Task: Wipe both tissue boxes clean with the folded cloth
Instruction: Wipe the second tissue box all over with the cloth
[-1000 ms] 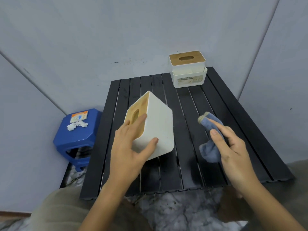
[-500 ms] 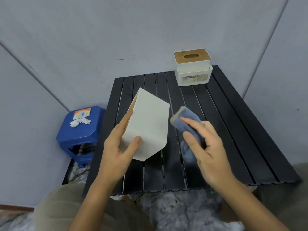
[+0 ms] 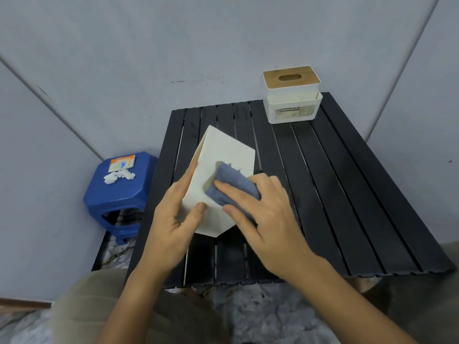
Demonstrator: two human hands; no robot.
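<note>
A white tissue box (image 3: pixel 224 151) is tipped up on edge above the black slatted table (image 3: pixel 347 194), its plain bottom face turned toward me. My left hand (image 3: pixel 173 219) grips its left side, thumb on the white face and fingers along the far edge. My right hand (image 3: pixel 263 212) holds the folded blue cloth (image 3: pixel 232 181) and presses it flat against that face. A second white tissue box (image 3: pixel 293 100) with a wooden slotted lid stands upright at the table's far right corner.
A blue plastic stool (image 3: pixel 116 194) with white scraps and a sticker on top stands left of the table. Grey walls close in behind and on both sides. My knees and a marbled floor lie at the near edge.
My left hand tipped the near box up and turned its bottom face toward me. My right hand lifted the cloth from the table and brought it left onto the box.
</note>
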